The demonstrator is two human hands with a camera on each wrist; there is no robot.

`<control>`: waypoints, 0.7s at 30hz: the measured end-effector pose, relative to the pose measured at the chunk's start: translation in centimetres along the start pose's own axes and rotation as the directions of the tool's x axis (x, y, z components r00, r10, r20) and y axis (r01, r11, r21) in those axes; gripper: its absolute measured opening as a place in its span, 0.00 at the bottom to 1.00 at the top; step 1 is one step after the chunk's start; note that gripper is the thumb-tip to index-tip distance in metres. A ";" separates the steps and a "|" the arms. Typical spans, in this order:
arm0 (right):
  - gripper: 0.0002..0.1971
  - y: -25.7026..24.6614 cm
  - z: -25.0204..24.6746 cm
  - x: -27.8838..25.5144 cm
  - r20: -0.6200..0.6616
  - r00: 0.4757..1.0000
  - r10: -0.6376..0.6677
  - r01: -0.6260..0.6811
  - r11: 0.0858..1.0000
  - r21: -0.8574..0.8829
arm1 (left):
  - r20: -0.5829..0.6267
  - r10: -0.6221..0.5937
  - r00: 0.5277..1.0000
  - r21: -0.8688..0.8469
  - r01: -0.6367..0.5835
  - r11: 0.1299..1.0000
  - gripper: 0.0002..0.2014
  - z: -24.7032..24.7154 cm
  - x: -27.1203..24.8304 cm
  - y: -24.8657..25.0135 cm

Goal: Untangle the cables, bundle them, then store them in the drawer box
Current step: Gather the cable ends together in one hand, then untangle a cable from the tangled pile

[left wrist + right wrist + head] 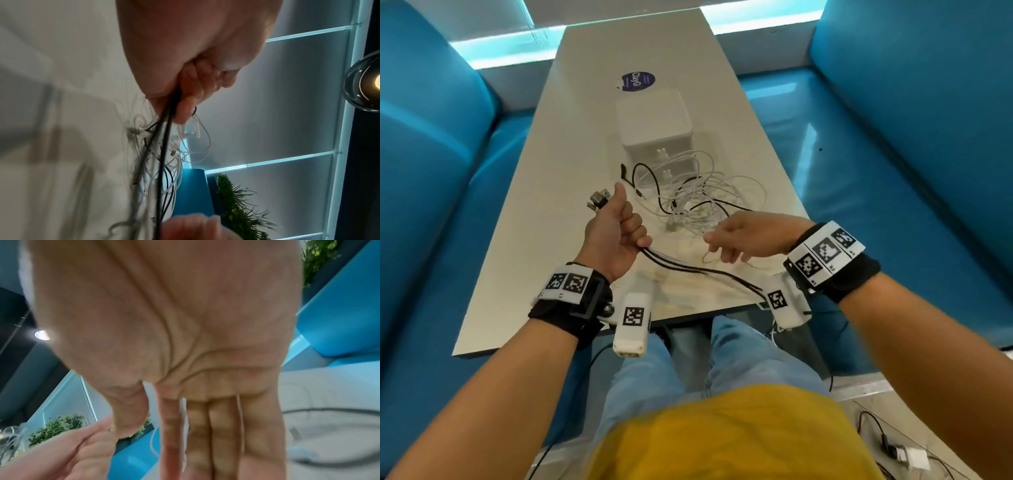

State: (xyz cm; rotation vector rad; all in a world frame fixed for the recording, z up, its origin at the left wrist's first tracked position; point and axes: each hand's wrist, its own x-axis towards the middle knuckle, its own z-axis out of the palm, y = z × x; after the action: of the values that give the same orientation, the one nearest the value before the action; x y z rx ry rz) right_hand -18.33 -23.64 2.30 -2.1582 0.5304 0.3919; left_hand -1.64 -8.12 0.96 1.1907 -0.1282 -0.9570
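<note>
"ClayG" in white letters on a round purple sticker (636, 82) on the table (517, 240).

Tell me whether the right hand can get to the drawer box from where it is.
Probably yes. The right hand is open and holds nothing, and the drawer box stands just beyond it. Only the tangle of white cables lies between them, piled against the box's front; the hand could pass over it.

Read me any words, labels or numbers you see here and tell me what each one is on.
"ClayG": large white letters on the round purple sticker on the beige table; its smaller line is too blurred to read.
Small characters beside the black-and-white square marker tags on the right wristband: too small to read.
Nothing readable in either wrist view.
</note>
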 end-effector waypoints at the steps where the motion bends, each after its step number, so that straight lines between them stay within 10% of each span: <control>1: 0.21 -0.4 -0.5 0.5 -0.081 0.996 -0.033 0.032 0.999 -0.021 | -0.022 0.008 1.000 0.009 -0.008 1.000 0.27 -0.3 -0.2 0.1; 7: 0.03 -2.7 -2.4 4.3 -0.432 0.887 -0.164 0.134 0.986 -0.099 | -0.157 0.054 0.986 0.011 -0.052 0.999 0.19 -1.0 -1.7 0.0; 21: 0.14 -5.4 -0.5 7.8 -0.254 0.947 -0.197 0.041 0.859 -0.511 | -0.165 0.091 0.982 0.008 -0.091 0.996 0.22 -2.7 -1.5 0.1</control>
State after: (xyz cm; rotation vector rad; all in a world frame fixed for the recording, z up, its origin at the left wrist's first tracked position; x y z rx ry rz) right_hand -8.83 -22.95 2.73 -2.7695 0.4912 0.1355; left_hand -1.01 -5.09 0.51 1.2494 -0.0500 -0.7752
